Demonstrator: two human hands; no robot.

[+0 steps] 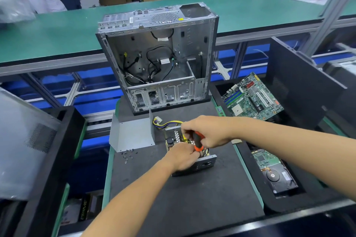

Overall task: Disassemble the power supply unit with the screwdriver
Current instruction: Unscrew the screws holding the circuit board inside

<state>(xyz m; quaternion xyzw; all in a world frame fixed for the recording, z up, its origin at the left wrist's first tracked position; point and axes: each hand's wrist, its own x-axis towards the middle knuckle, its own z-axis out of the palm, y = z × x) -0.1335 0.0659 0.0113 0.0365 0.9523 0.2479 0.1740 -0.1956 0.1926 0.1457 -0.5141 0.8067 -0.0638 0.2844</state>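
Orange-handled screwdriver [198,141], gripped in the right hand [207,131], works inside the opened supply [190,152] on the bench [192,194]; the left hand [183,157] grips its near edge. Board screws seem the step; next needs steady downward pressure.

Power supply unit [194,157]: grey metal chassis, cover off, circuit board and components exposed, lying flat on a dark mat with yellow-and-black cables trailing from its far end. Screwdriver [198,141]: orange-and-black handle, angled steeply down into the open unit, shaft hidden.
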